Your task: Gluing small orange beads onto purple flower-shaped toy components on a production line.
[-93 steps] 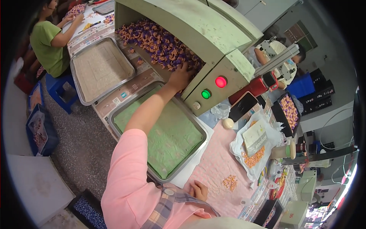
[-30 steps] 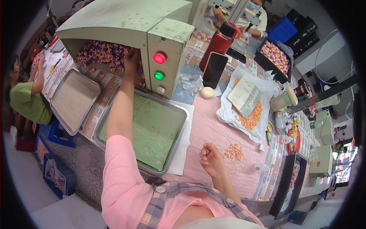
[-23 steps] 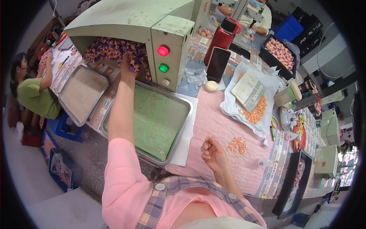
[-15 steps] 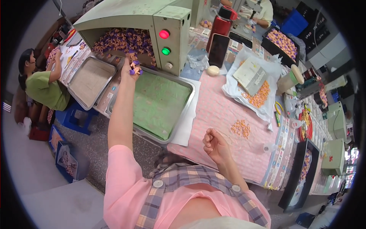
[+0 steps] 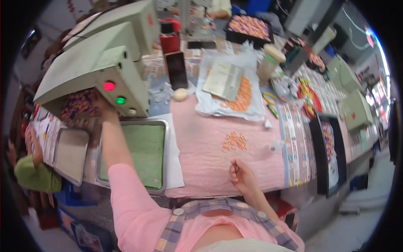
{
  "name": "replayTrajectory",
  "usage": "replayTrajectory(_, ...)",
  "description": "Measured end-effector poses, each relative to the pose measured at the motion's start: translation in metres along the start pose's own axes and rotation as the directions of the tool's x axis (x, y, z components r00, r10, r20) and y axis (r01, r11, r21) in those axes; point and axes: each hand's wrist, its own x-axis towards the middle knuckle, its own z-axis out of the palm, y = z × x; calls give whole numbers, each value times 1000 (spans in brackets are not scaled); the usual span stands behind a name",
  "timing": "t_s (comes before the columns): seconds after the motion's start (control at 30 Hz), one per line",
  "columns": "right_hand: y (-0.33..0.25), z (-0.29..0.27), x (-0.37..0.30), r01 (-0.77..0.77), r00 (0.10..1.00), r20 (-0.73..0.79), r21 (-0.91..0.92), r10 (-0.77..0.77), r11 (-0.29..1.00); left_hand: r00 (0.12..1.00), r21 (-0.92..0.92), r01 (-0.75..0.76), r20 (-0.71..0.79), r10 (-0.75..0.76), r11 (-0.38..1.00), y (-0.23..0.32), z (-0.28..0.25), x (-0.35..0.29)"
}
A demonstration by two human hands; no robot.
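Observation:
My left hand (image 5: 102,104) reaches into the opening of the pale green metal box at the left, beside a heap of small purple-and-peach doll-like figures (image 5: 79,104). Blur and shadow hide its fingers, so I cannot tell what it holds. Below that forearm lies a metal tray lined with green (image 5: 145,153). My right hand (image 5: 242,178) hovers over the pink cloth (image 5: 201,168) near the front edge, fingers curled in; whatever they may hold is hidden. Just beyond it is a small scatter of orange pieces (image 5: 235,142).
The metal box (image 5: 90,63) carries red and green lights. Behind the cloth are a phone (image 5: 176,70), a red bottle (image 5: 170,42) and a white sheet with more orange pieces (image 5: 241,94). A black bin (image 5: 317,155) stands right. A green-sleeved person (image 5: 35,174) sits left.
My left hand, which held purple-and-peach figures before the opening, is now inside the box. The view has swung left. My right hand stays curled over the cloth.

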Motion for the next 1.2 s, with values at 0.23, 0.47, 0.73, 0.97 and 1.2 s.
replayTrajectory(0.23,-23,38,19,114,992,59,-138,-107,984,918,346,-71,-345,197,936,67,-45,9)
replayTrajectory(0.47,-41,-24,9,350,932,97,-495,-349,795,1000,477,-24,15,19,878,57,11,-158)
replayTrajectory(0.73,-106,-105,-23,587,455,-101,-713,-885,384,935,825,-228,333,-120,518,-84,120,-287)
replayTrajectory(0.97,-141,-102,20,397,213,530,-814,-821,-423,775,740,-627,563,-286,-244,-105,145,-310)
replayTrajectory(1.2,-131,-56,5,553,685,394,-828,-613,86,708,791,-562,611,-355,241,-116,228,-348)
